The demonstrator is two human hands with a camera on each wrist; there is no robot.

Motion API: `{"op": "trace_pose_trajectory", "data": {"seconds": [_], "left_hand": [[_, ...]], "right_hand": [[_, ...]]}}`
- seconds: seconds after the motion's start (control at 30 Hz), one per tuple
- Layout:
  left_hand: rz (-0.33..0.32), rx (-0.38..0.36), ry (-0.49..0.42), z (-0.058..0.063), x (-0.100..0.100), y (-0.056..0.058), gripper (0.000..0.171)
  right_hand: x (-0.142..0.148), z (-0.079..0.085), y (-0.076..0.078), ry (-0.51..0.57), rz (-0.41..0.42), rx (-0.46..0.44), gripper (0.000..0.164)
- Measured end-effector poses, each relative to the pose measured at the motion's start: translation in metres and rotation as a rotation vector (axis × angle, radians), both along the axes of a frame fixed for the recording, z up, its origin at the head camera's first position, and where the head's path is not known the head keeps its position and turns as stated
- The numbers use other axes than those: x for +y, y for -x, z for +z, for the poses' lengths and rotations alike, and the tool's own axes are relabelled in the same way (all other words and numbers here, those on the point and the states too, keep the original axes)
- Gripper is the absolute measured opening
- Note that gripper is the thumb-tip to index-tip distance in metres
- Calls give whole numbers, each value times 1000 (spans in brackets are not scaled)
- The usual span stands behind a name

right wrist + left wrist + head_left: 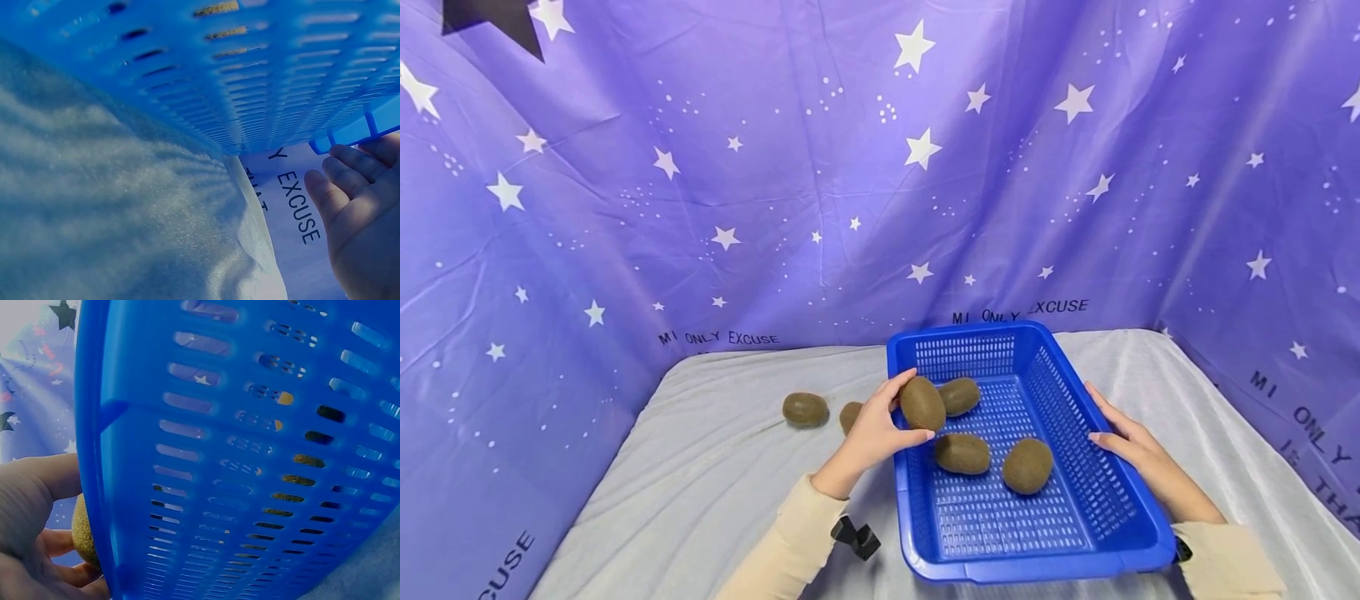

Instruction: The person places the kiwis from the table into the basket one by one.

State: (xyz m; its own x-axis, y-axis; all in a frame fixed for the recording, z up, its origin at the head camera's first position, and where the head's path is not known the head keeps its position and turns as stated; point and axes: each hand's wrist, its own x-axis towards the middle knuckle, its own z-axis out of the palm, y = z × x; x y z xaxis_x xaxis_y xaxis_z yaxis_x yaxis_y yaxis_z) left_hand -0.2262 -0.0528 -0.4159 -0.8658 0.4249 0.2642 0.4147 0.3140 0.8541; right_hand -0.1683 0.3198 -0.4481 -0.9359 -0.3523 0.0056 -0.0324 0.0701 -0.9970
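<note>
In the head view my left hand (874, 431) holds a brown kiwi (922, 405) between thumb and fingers, over the left rim of a blue plastic basket (904, 508). Inside the basket lie three more kiwis: one at the back (959, 397), one in the middle (962, 454) and one to the right (1027, 467). My right hand (1138, 450) holds the basket's right rim, its thumb on top. From below, the right wrist view has the fingers (350, 178) at the rim's underside. The left wrist view shows the held kiwi (84, 531) partly hidden behind the rim.
Left of the basket, a kiwi (805, 409) lies on the pale cloth-covered table (700, 467). Another kiwi (850, 416) is partly hidden behind my left hand. A purple star-printed curtain (820, 167) stands behind and along both sides.
</note>
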Motion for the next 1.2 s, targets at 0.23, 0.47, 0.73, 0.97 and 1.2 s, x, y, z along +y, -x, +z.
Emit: {"op": "trace_pose_trajectory", "data": {"seconds": [0.23,0.47,0.73,0.97,1.2], "left_hand": [[-15,13,11,-1,0,1,84],[-19,24,10,-2,-1,1,84],[-38,22,-30,-3,-1,0,79],[-39,31,-61,-5,-4,2,74],[31,54,-117,-11,-21,6,67]], "right_hand": [[0,1,0,9,-5,-6,63],[0,0,0,11,-11,-11,63],[1,-2,0,25,4,5,63],[1,-4,0,0,0,22,65],[2,-2,0,23,6,5,64]]}}
